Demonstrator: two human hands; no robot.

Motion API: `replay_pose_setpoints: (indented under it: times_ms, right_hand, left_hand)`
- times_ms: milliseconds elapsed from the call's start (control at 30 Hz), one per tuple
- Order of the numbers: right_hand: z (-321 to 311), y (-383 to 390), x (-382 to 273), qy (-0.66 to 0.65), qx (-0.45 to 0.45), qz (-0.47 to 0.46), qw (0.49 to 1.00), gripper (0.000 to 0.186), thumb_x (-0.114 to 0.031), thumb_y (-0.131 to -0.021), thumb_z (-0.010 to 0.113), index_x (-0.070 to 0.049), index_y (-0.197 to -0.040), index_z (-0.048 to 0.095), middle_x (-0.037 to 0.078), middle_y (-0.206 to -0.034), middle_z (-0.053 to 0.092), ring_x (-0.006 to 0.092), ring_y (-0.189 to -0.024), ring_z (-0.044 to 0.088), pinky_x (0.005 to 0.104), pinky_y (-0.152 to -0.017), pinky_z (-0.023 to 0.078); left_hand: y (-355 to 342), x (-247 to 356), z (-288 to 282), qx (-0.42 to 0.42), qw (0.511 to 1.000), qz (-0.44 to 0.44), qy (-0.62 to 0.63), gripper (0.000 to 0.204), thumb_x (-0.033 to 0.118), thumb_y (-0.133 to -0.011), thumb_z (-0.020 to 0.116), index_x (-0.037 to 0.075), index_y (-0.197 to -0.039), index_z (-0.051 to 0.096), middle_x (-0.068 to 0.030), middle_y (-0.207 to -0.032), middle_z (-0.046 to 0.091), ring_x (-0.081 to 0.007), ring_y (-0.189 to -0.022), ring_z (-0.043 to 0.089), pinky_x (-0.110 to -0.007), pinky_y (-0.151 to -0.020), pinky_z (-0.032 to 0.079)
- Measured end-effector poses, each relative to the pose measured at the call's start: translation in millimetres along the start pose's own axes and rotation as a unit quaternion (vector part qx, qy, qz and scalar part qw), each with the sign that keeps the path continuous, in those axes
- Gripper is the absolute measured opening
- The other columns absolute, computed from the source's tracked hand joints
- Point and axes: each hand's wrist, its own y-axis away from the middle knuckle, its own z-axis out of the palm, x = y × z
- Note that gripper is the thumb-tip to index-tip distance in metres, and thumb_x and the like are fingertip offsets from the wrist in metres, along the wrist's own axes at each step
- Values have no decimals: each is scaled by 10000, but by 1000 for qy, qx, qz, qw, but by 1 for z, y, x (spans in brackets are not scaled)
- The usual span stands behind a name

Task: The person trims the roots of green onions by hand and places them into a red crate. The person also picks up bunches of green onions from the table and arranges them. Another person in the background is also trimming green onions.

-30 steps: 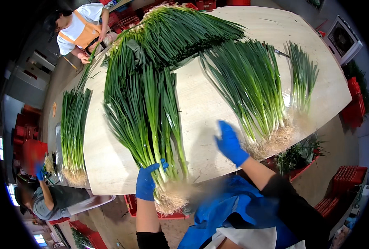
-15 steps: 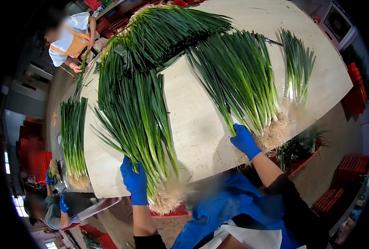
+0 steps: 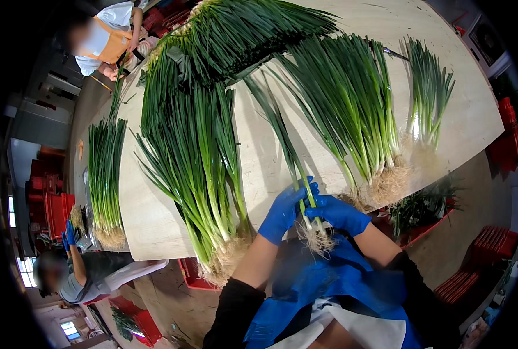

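A few green onions slant across the near table edge, their dark leaves lying over the board and their pale roots hanging past it toward my blue apron. My left hand, in a blue glove, closes on the stalks from the left. From the other side, my gloved right hand grips them just above the roots. Left of my hands lies a large bunch of green onions, roots at the near edge. A second bunch lies to the right, its roots close to my right hand.
A big heap of green onions covers the table's far side. Smaller bunches lie at the far right and left. A knife rests beyond the right bunch. Red crates stand below the edge. Two other people work at the left.
My left hand has let go of the left bunch and moved right to the stalks. My right hand has drawn a few green onions leftward from the right bunch, toward me.
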Motion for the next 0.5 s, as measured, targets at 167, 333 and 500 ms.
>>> replay_pose_setpoints:
  times_ms: [167, 333, 500]
  right_hand:
    - [-13, 16, 0, -91, -14, 38, 995, 355, -146, -880, 637, -19, -1199, 550, 110, -1009, 627, 196, -908, 605, 328, -756, 520]
    - [-29, 22, 20, -111, -31, 33, 993, 383, -149, -894, 623, -24, -1243, 524, 89, -1074, 613, 185, -918, 598, 317, -787, 516]
    - [-36, 31, 24, -112, -25, -19, 993, 410, -53, -873, 626, -38, -1267, 512, 49, -1141, 604, 133, -995, 569, 261, -858, 463]
  left_hand:
    - [-1, -17, 1, 13, 999, 38, 36, 409, 77, -912, 551, 19, -1309, 471, -150, -1189, 581, -248, -1034, 591, -370, -905, 503]
    - [5, -29, 23, 57, 997, 46, 21, 388, 50, -878, 590, 15, -1253, 502, -162, -1192, 585, -265, -1033, 595, -370, -895, 503]
    - [8, -32, 72, 111, 990, 78, 33, 373, -29, -844, 589, -6, -1211, 526, -170, -1226, 572, -277, -1101, 570, -360, -954, 469]
